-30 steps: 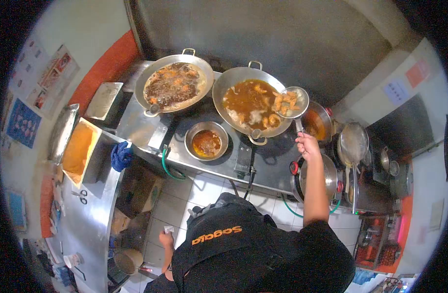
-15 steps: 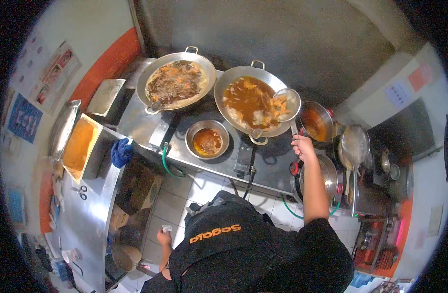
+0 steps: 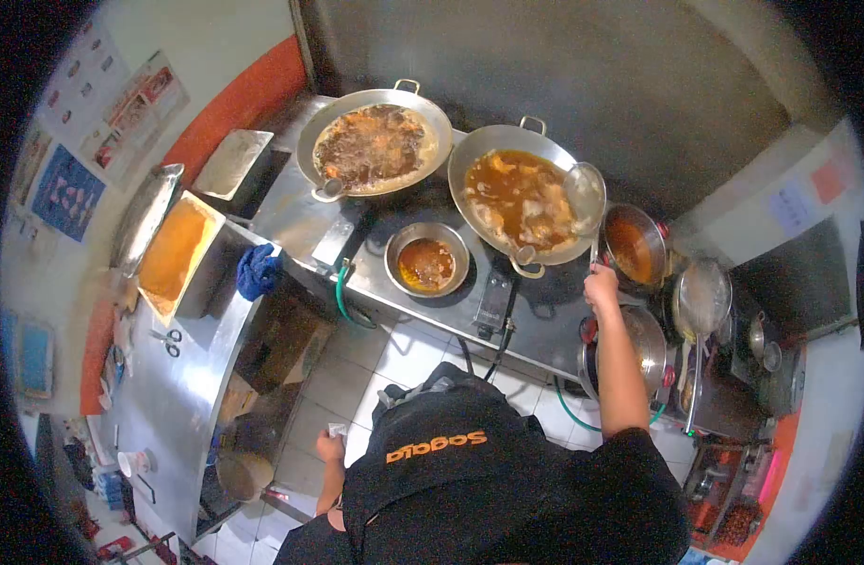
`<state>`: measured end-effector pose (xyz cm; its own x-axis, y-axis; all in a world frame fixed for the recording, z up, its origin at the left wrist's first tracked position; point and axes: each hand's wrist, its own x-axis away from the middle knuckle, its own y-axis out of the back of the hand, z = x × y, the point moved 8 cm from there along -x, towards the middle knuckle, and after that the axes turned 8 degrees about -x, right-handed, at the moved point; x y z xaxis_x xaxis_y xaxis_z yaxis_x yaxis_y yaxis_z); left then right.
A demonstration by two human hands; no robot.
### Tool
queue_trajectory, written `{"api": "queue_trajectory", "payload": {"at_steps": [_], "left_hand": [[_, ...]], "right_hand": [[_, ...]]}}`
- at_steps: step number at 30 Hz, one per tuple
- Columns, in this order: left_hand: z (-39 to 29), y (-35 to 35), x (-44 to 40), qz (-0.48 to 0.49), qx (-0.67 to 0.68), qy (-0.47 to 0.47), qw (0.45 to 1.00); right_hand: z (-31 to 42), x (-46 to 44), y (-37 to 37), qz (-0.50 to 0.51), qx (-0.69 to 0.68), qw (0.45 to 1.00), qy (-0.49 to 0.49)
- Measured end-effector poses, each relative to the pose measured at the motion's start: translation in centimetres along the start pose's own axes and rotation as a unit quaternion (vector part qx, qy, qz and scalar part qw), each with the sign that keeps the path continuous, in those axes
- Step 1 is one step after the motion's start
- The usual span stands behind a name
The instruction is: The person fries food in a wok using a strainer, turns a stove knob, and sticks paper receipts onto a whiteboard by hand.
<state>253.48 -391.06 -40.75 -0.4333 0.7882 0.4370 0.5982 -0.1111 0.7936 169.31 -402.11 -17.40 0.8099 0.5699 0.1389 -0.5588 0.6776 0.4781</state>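
Observation:
My right hand (image 3: 602,288) is closed round the handle of a strainer ladle (image 3: 587,193). Its round bowl hangs over the right side of a wok (image 3: 469,137) of brown oil, where pieces are frying amid pale foam. Few if any pieces show in the bowl. Low beside my body, my left hand (image 3: 330,446) is closed on a small white piece (image 3: 337,429), perhaps folded paper; its kind is unclear. A second wok (image 3: 439,155) of bubbling oil with browned food stands to the left. In front sits a smaller metal bowl (image 3: 462,247) with oil and crumbs.
Right of the woks are a pot of reddish-brown liquid (image 3: 630,243), a lidded pot (image 3: 647,339) and a large mesh strainer (image 3: 703,297). The left counter holds a tub of orange-brown powder (image 3: 176,254), a blue cloth (image 3: 259,272) and scissors (image 3: 171,341). A green hose (image 3: 342,292) hangs at the stove's front.
The fried pieces that lay in the strainer ladle have gone from it; more foam shows beside it in the wok. The whole view has shifted slightly. Both hands keep their hold.

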Motion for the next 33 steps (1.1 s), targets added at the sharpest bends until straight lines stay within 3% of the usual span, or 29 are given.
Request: {"api": "queue_trajectory", "payload": {"at_steps": [2,4,5,7,8,10,11,14,20,25,29,33], "left_hand": [[1.9,-1.3,-0.8,-0.014,0.052,0.003,0.999],[0.6,-0.7,-0.3,-0.022,-0.023,-0.037,0.999],[-0.1,-0.4,0.1,-0.027,-0.060,-0.056,0.996],[-0.4,-0.2,0.7,-0.035,-0.052,-0.053,0.997],[-0.5,0.0,0.9,-0.040,-0.049,-0.051,0.997],[-0.1,-0.2,0.9,-0.027,-0.049,-0.039,0.998],[0.0,-0.3,0.9,-0.021,-0.050,-0.033,0.998],[-0.2,-0.2,1.1,-0.023,-0.034,-0.043,0.998],[1.6,-1.2,0.3,0.007,-0.010,0.032,0.999],[0.9,-1.1,-0.9,-0.008,-0.077,-0.009,0.997],[1.0,-1.0,-1.9,0.006,0.017,-0.018,1.000],[-1.5,1.0,-1.0,-0.051,-0.029,-0.059,0.997]], "right_hand": [[2.6,3.0,-0.9,-0.001,-0.035,0.999,-0.038],[3.6,4.3,-1.8,0.003,-0.005,0.999,-0.037],[4.1,4.2,-1.6,-0.041,0.085,0.994,0.057],[5.8,5.1,-1.8,-0.126,0.257,0.927,0.243],[5.5,4.7,-2.1,-0.112,0.283,0.916,0.260],[5.1,5.1,-2.3,-0.024,0.080,0.996,0.019],[5.3,6.3,-2.9,0.021,-0.026,0.994,-0.104],[6.6,7.9,-3.6,0.077,-0.238,0.944,-0.213],[8.0,9.4,-4.5,0.156,-0.354,0.867,-0.315],[7.3,8.0,-6.8,0.241,-0.455,0.785,-0.344],[6.8,6.2,-8.3,0.233,-0.488,0.764,-0.351],[6.5,4.3,-9.4,0.225,-0.537,0.741,-0.334]]}}
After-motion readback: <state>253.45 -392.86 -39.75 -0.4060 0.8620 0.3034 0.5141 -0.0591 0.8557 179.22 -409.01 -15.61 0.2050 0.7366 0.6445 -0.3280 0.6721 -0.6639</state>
